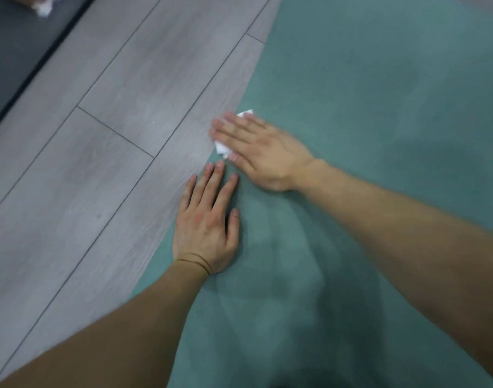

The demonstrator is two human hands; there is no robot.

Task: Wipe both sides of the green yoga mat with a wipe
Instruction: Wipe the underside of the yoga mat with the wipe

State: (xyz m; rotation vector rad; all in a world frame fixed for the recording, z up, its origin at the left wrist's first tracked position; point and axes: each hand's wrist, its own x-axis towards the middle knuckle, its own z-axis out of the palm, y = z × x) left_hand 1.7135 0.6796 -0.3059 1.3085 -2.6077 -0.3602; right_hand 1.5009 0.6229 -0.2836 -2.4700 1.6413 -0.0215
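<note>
Green textured foam yoga mat (379, 135) is being held flat on the floor, filling the frame from 6 to 2 o'clock. Its near edge strip is being pressed by the left hand (209, 219), fingers straight and spread, nothing gripped. Just beyond, at 1 o'clock from it, the right hand (256, 152) is being laid flat, fingers straight, on a small white folded wipe (221, 148). The wipe is being pinned to the mat, not pinched, and sits right on the mat's left border.

Key relation: the mat's long edge is running 7 to 1 o'clock, and most of the mat is lying at 3 o'clock of the wiping hand. The next stroke is probably being aimed that way. The right hand is nearer the wipe.

Pale grey wood-plank floor (99, 135) is being seen at 9 o'clock. A dark grey slab (13, 51) and crumpled white material (45, 5) are at 11. No writing is readable.
</note>
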